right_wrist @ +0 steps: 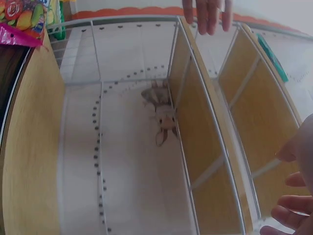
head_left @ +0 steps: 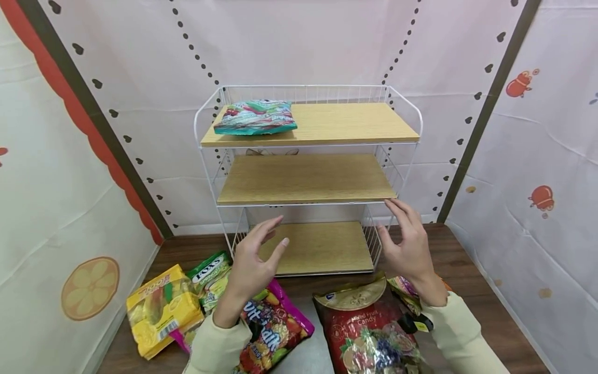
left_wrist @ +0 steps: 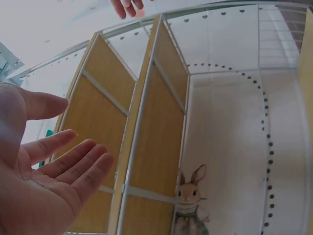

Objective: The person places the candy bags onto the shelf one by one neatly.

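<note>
In the head view, the left hand [head_left: 252, 267] is at lower centre and the right hand [head_left: 410, 246] right of centre, each grip released, in front of the three-tier rack [head_left: 308, 179] mid-frame. A teal bag [head_left: 256, 117] lies on the rack's top tier, above and left of centre. On the tabletop [head_left: 458, 254], a yellow bag [head_left: 163, 311] lies at lower left and a red bag [head_left: 369, 330] at lower centre-right.

In the left wrist view, the left hand, palm showing, occupies the lower left.

In the right wrist view, the right hand shows at the lower right edge.
</note>
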Motion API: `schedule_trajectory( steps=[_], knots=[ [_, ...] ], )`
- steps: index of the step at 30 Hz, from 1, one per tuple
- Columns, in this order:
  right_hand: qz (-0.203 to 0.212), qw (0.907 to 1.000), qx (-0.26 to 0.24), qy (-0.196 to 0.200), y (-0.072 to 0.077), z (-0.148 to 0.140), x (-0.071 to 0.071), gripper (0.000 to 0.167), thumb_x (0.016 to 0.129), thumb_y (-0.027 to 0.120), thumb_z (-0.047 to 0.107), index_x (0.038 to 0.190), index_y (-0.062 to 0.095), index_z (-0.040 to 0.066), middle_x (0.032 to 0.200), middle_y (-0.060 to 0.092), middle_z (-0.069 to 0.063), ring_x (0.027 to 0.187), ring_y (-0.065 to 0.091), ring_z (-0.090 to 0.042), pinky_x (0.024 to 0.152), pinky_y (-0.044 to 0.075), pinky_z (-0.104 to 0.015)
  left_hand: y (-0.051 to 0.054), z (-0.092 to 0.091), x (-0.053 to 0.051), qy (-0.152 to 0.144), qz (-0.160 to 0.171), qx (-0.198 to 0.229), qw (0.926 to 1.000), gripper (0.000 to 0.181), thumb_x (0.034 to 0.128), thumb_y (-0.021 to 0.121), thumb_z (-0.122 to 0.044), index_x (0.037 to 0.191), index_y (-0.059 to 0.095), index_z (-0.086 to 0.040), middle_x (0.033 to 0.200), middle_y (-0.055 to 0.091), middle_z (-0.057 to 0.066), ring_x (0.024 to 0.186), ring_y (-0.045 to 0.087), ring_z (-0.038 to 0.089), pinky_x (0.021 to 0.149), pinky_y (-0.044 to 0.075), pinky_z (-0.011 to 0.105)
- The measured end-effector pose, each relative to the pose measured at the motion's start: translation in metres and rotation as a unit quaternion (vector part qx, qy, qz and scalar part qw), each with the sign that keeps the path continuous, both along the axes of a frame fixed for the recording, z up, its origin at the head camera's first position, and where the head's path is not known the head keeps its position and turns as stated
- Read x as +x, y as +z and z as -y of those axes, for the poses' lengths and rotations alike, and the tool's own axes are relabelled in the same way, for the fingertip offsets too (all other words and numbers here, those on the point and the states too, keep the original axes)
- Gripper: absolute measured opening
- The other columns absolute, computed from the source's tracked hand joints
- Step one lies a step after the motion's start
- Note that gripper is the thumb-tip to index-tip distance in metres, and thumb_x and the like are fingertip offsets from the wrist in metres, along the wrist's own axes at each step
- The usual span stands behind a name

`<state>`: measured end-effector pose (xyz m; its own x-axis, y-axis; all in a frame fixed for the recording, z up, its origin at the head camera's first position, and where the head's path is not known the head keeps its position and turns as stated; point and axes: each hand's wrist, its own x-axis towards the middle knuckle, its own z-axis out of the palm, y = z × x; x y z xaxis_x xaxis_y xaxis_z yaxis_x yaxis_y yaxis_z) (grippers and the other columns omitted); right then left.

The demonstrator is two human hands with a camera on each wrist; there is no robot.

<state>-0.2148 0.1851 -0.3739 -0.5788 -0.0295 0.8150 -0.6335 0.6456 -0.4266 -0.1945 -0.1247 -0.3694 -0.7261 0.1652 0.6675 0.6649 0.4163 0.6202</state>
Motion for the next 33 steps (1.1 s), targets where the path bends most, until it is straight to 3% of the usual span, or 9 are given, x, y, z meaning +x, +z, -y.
schedule_trajectory(
  steps=[6,16,21,26,33],
  knots=[
    [0.020,0.9993,-0.011,-0.029,-0.004,-0.020,0.003,0.048,0.086,0.069,-0.003,0.133,0.057,-0.006,0.134,0.056,-0.024,0.127,0.049,-0.039,0.103,0.039,-0.059,-0.008,-0.009,-0.001,-0.008,0.007,-0.001,0.9999,0.046,0.0914,0.070,-0.008,0.136,0.059,-0.006,0.134,0.062,0.011,0.122,0.059,0.026,0.100,0.051,0.042],
    [0.109,0.9901,-0.022,-0.085,-0.024,-0.052,0.007,0.043,0.090,0.068,0.004,0.130,0.059,-0.006,0.133,0.055,-0.025,0.124,0.048,-0.043,0.099,0.039,-0.062,-0.024,-0.034,-0.004,-0.038,0.045,-0.012,0.9982,0.046,0.0926,0.069,-0.012,0.136,0.058,-0.007,0.135,0.061,0.008,0.123,0.059,0.023,0.101,0.051,0.039],
    [0.163,0.9789,-0.022,-0.121,-0.034,-0.065,0.008,0.041,0.093,0.065,0.009,0.130,0.058,-0.007,0.132,0.053,-0.028,0.118,0.051,-0.044,0.095,0.041,-0.060,-0.031,-0.045,-0.009,-0.055,0.069,-0.010,0.9961,0.043,0.0936,0.068,-0.012,0.135,0.058,-0.004,0.133,0.062,0.011,0.122,0.059,0.026,0.101,0.051,0.039],
    [0.222,0.9661,-0.020,-0.131,-0.041,-0.073,0.014,0.040,0.097,0.061,0.015,0.131,0.057,-0.006,0.133,0.051,-0.029,0.115,0.051,-0.044,0.090,0.043,-0.061,-0.040,-0.055,-0.013,-0.072,0.091,-0.009,0.9932,0.043,0.0939,0.067,-0.011,0.135,0.058,-0.003,0.132,0.062,0.013,0.122,0.059,0.028,0.100,0.051,0.041],
    [0.261,0.9523,-0.028,-0.156,-0.048,-0.080,0.017,0.041,0.099,0.058,0.018,0.132,0.056,-0.005,0.131,0.051,-0.028,0.113,0.052,-0.043,0.089,0.047,-0.059,-0.048,-0.070,-0.018,-0.086,0.133,0.010,0.9874,0.043,0.0944,0.067,-0.012,0.135,0.058,-0.004,0.132,0.061,0.015,0.123,0.058,0.029,0.100,0.051,0.046]
  ],
)
